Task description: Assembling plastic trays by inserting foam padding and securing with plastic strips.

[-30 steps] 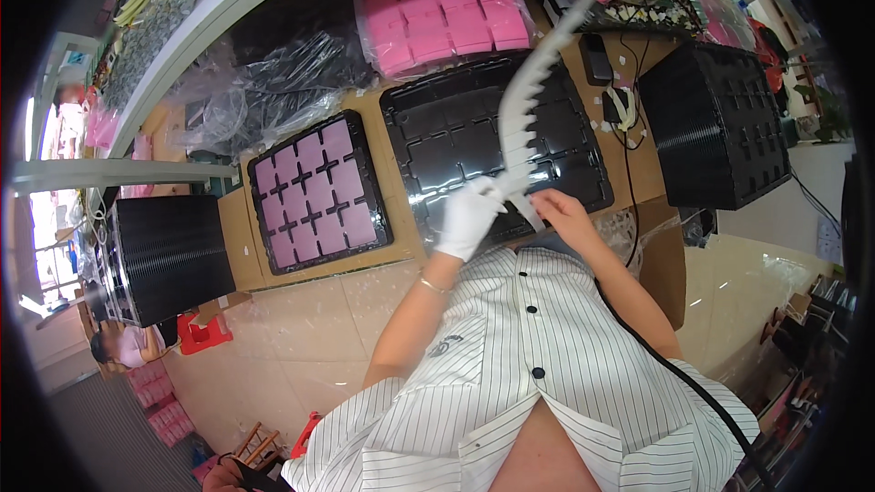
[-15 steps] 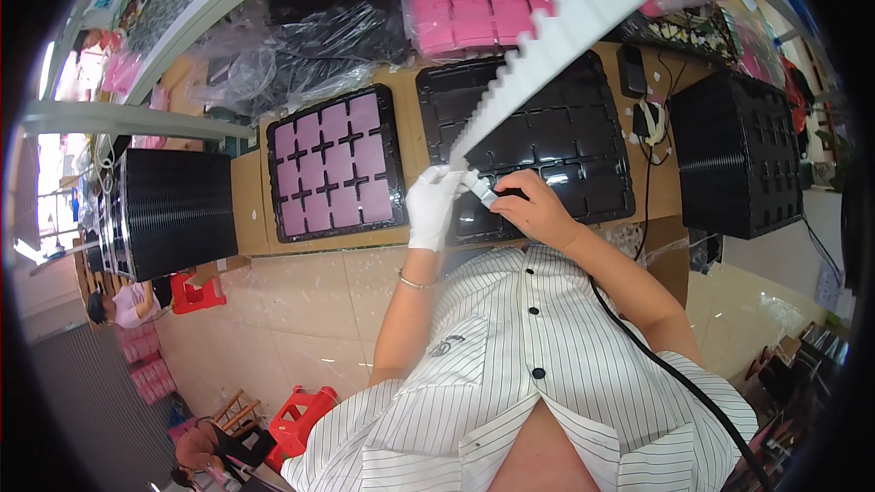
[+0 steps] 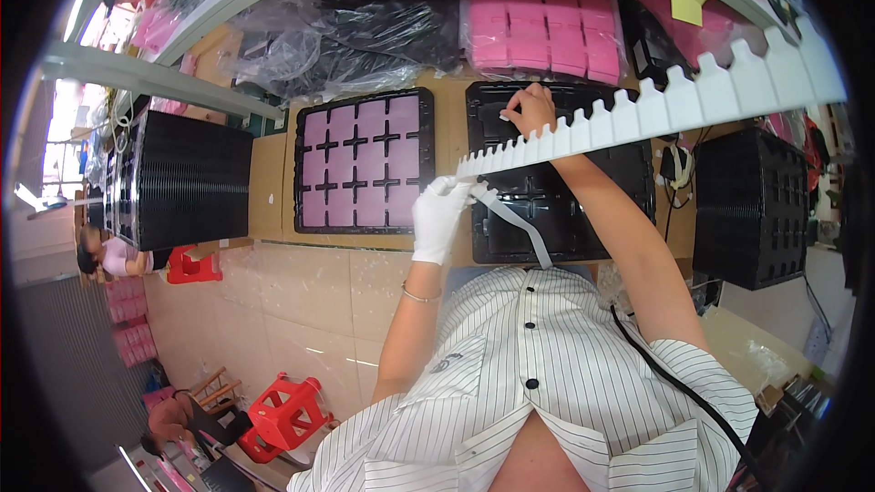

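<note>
So off to the left a red plastic stool [image 3: 271, 398] sat on the tiled floor [image 3: 301, 310], with a person in a pink top [image 3: 118, 255] further back. Crinkly clear plastic [image 3: 278, 59] lay bunched up top, and a yellow sticky note [image 3: 688, 2] hung upper right, lol.

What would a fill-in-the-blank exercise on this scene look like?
The left hand holds a notched strip coloured ____.
Of the two hands, the ____ one wears a glove.
The black tray beneath the right hand lies to the ____ of the purple-padded tray.
Missing words: white; left; right.
</note>
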